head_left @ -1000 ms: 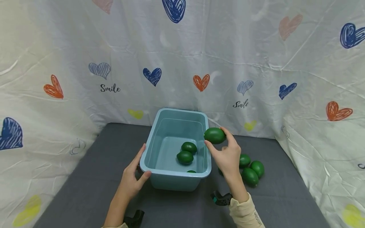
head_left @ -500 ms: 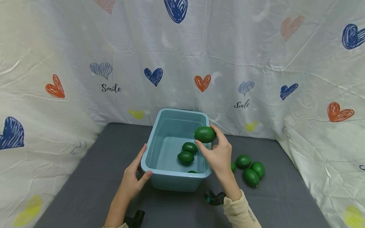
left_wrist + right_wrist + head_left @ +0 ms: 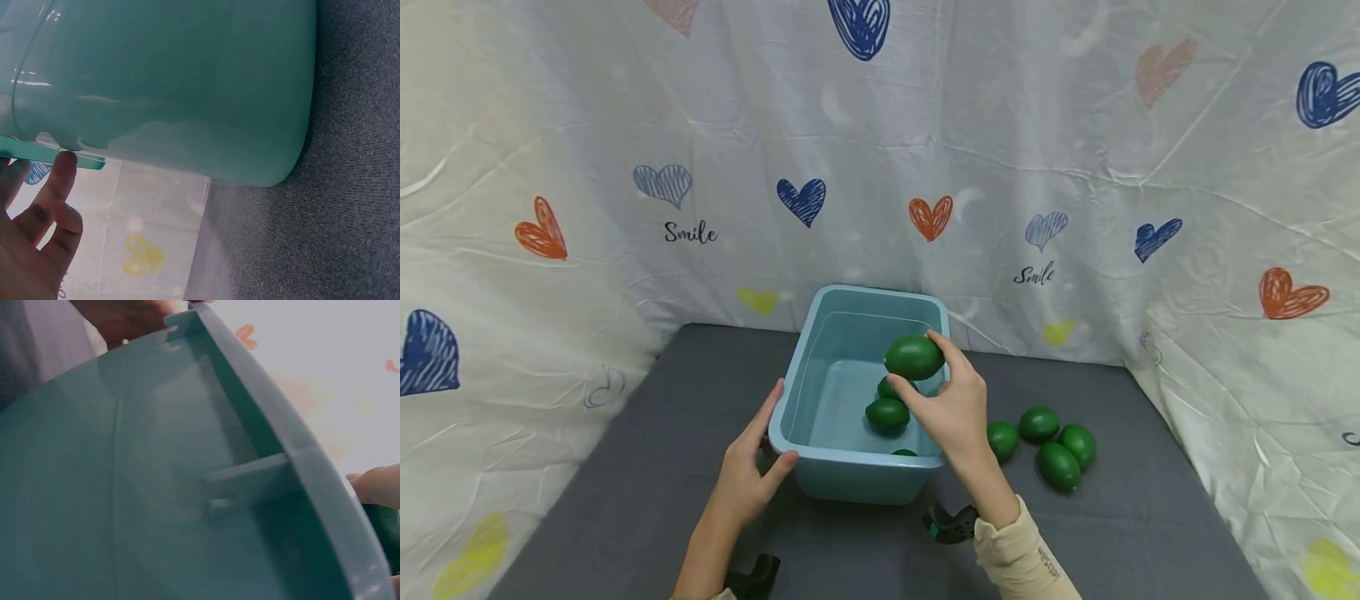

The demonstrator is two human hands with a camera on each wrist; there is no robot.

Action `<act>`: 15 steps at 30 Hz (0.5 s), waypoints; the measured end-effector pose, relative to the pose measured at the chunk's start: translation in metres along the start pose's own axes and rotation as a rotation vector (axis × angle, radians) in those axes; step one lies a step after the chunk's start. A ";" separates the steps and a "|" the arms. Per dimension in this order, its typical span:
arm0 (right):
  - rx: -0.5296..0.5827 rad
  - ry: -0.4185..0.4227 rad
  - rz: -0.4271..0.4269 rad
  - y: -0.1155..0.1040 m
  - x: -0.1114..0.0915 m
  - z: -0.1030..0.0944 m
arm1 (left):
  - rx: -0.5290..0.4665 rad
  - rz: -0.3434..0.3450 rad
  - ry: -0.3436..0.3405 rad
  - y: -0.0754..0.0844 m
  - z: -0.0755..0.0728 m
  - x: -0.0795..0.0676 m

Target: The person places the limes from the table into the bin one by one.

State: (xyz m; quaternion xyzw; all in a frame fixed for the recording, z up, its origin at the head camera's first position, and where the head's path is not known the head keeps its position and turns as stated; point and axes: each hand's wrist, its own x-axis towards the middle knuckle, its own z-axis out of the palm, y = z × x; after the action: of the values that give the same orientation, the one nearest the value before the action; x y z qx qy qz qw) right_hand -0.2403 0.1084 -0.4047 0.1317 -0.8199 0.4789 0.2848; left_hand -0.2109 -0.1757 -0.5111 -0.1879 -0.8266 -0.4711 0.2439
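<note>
In the head view a light blue plastic bin (image 3: 850,479) stands on the grey cloth. My left hand (image 3: 743,475) holds its near left corner, thumb on the front rim and fingers along the left side. The left wrist view shows fingertips (image 3: 64,164) touching under the bin's rim. Over the bin's right side, my right hand (image 3: 951,412) pinches a dark green lime (image 3: 914,358) between thumb and fingers. Below it, limes (image 3: 887,415) lie inside, one partly hidden by the held lime and another by the front wall. In the right wrist view the bin (image 3: 169,444) mostly hides the right hand (image 3: 380,486).
Several more limes (image 3: 1058,467) lie on the grey cloth (image 3: 1120,533) to the bin's right, one (image 3: 1002,440) close behind the right wrist. A white curtain (image 3: 865,117) printed with hearts hangs behind and at both sides.
My right hand has carried the lime leftward from beyond the bin's right rim to over its inside. Another lime on the cloth has come into view. My left hand stays on the corner.
</note>
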 end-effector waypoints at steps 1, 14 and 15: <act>0.003 -0.008 0.006 -0.001 0.000 0.001 | -0.001 -0.001 -0.001 0.000 0.000 0.000; -0.019 0.014 -0.006 0.004 0.000 -0.003 | -0.008 -0.006 -0.005 0.000 -0.001 0.000; -0.021 0.020 -0.008 0.005 0.000 -0.003 | -0.007 -0.005 -0.004 0.000 -0.001 0.000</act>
State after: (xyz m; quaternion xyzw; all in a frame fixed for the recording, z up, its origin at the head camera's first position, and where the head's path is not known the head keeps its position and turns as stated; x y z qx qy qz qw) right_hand -0.2413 0.1138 -0.4069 0.1274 -0.8215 0.4702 0.2964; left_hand -0.2104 -0.1761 -0.5107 -0.1876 -0.8258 -0.4744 0.2404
